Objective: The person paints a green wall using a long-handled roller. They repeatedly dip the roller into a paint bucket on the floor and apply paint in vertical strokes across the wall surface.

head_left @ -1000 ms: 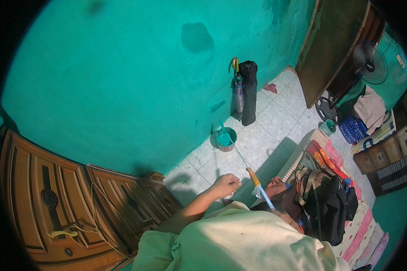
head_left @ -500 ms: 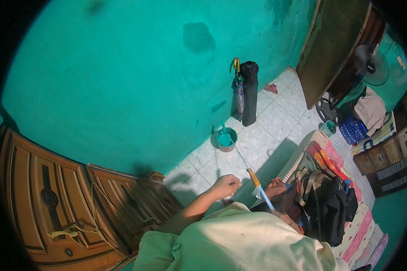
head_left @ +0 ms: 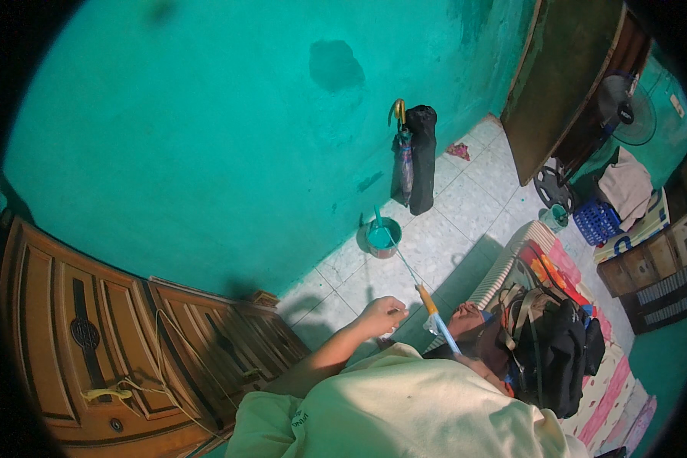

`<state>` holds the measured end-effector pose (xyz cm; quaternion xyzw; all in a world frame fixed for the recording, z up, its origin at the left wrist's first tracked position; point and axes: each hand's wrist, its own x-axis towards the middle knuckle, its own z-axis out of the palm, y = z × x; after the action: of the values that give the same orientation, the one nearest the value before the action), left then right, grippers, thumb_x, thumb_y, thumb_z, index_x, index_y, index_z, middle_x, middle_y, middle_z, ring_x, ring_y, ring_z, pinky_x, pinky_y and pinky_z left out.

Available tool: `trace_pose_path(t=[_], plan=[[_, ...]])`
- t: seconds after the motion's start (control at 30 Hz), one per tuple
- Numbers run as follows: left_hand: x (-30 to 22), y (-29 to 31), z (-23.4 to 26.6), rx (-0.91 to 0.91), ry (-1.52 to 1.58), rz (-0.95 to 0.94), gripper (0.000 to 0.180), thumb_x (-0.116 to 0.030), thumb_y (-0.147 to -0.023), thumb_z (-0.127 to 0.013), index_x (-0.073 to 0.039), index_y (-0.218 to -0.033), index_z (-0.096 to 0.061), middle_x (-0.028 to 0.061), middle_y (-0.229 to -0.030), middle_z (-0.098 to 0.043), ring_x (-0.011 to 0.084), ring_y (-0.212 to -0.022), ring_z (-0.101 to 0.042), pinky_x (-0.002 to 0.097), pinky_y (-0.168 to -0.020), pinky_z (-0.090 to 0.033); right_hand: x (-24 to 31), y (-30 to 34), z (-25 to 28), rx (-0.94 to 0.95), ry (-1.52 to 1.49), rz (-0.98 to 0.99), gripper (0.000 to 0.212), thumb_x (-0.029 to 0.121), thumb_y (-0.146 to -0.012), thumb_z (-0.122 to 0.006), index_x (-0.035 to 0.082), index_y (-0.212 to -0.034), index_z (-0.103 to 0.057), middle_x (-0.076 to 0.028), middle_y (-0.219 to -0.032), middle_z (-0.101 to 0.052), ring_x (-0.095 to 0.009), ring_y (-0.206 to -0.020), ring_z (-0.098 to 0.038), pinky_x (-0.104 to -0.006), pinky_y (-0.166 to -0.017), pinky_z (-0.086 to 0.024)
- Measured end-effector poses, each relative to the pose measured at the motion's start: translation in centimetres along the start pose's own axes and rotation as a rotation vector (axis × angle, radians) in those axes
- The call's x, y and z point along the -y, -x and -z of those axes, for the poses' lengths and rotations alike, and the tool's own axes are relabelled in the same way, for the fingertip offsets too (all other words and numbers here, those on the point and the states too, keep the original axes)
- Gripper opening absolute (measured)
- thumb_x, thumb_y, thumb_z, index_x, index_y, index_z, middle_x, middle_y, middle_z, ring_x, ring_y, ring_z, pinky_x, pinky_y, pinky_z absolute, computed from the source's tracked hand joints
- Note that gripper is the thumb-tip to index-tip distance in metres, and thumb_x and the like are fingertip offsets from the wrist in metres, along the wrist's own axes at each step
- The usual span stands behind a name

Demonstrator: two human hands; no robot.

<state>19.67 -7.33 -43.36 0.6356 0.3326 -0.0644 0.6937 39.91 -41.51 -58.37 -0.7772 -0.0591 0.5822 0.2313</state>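
Observation:
My right hand (head_left: 482, 372), partly hidden by my shirt and low in the view, is closed around the blue pole of a paint roller (head_left: 443, 330). The tool has an orange handle and a thin metal rod slanting away from me to a small bucket (head_left: 385, 250) on the floor. Teal paint lies in that bucket, and a teal-coated piece stands up above its rim; I cannot make out the roller's head clearly. My left hand (head_left: 380, 317) hovers left of the pole, apart from it, fingers curled inward. Whether anything is inside them cannot be seen.
A teal wall (head_left: 206, 153) rises beyond the bucket. Against it lean an umbrella (head_left: 406, 164) and a black long bag (head_left: 421, 160). Wooden cabinet doors (head_left: 107, 328) stand at left. On the right, a bed (head_left: 599, 397) carries black bags (head_left: 561, 347), near a blue basket (head_left: 597, 221) and fan (head_left: 626, 113).

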Motion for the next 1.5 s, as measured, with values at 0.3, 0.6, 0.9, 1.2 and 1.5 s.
trace_pose_path(t=[0.3, 0.6, 0.9, 1.2, 1.5], plan=[[0.9, -0.6, 0.1, -0.012, 0.003, -0.001, 0.039, -0.026, -0.093, -0.067, 0.000, -0.121, -0.058, 0.0086, -0.104, -0.067, 0.0155, -0.084, -0.066, 0.0286, -0.066, -0.055, 3.6, -1.2, -0.8, -0.006, 0.133, 0.148, 0.055, 0.056, -0.093, -0.055, 0.003, -0.091, -0.069, -0.008, -0.065, -0.059, -0.018, -0.060, -0.058, -0.0356, -0.054, -0.046], [1.8, -1.1, 0.4, -0.020, 0.036, 0.017, 0.037, -0.026, -0.093, -0.067, -0.001, -0.119, -0.059, 0.0077, -0.100, -0.067, 0.0157, -0.084, -0.066, 0.0291, -0.066, -0.055, -7.3, -22.4, 0.8, -0.229, 0.932, 0.725, 0.046, 0.043, -0.096, -0.055, 0.000, -0.088, -0.070, -0.014, -0.070, -0.064, -0.027, -0.062, -0.063, -0.0420, -0.059, -0.051], [1.2, -1.3, 1.0, -0.031, 0.006, 0.011, 0.035, -0.027, -0.093, -0.066, -0.001, -0.116, -0.061, 0.0082, -0.101, -0.067, 0.0158, -0.082, -0.066, 0.0292, -0.064, -0.055, 3.4, -17.1, 2.3, -0.294, 0.810, 0.522, 0.037, 0.034, -0.096, -0.054, -0.001, -0.093, -0.066, -0.012, -0.072, -0.064, -0.025, -0.063, -0.062, -0.0406, -0.060, -0.051], [2.0, -3.2, -2.3, 0.052, -0.026, -0.083, 0.033, -0.029, -0.092, -0.067, 0.000, -0.107, -0.063, 0.0094, -0.087, -0.066, 0.0157, -0.065, -0.062, 0.0300, -0.052, -0.052, 9.3, -6.3, 1.3, -0.447, 0.468, 0.610, 0.028, 0.024, -0.097, -0.052, -0.002, -0.097, -0.063, -0.010, -0.074, -0.063, -0.024, -0.063, -0.061, -0.0393, -0.061, -0.051], [-6.0, -0.9, -7.8, 0.225, -0.115, -0.074, 0.059, -0.055, -0.098, -0.050, -0.002, -0.122, -0.056, 0.0103, -0.110, -0.065, 0.0191, -0.083, -0.065, 0.0328, -0.070, -0.056, 8.8, 18.4, -2.3, -0.799, 0.018, 0.948, 0.020, 0.015, -0.098, -0.051, -0.002, -0.102, -0.060, -0.008, -0.076, -0.063, -0.023, -0.064, -0.060, -0.0380, -0.062, -0.051]])
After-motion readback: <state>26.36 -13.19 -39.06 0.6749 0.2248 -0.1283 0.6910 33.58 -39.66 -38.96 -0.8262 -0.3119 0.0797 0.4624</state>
